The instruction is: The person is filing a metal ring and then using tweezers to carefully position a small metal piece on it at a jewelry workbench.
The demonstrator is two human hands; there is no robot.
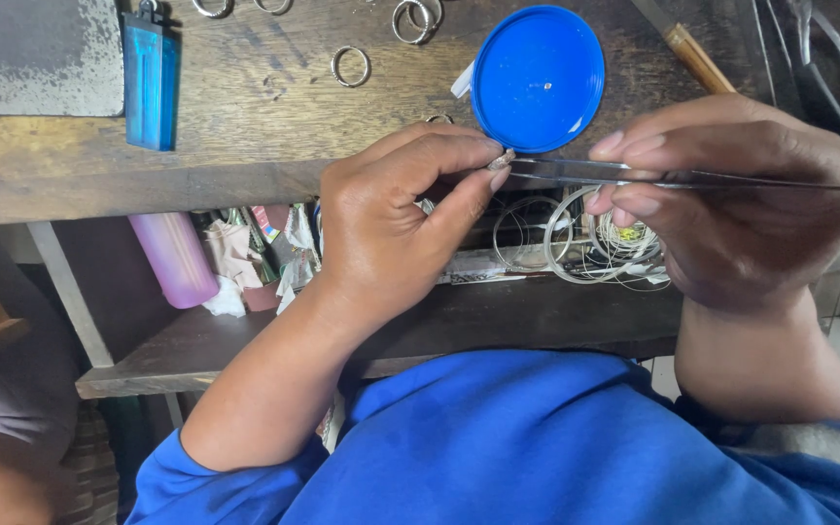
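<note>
Two hands meet over a worn wooden bench [245,126]: left hand [391,228] pinches a tiny metal piece [501,160]; right hand [731,209] grips closed tweezers [576,172] touching it, beside a blue lid [537,78].

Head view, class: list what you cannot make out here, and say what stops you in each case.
- Small silver piece pinched by the left hand: too small, and fingertips cover most of it.
- Tweezers in the right hand: far end cut off by the right edge.
- Speck on the blue lid: too small to identify.
- Wire coils on the shelf: partly hidden behind both hands.
</note>
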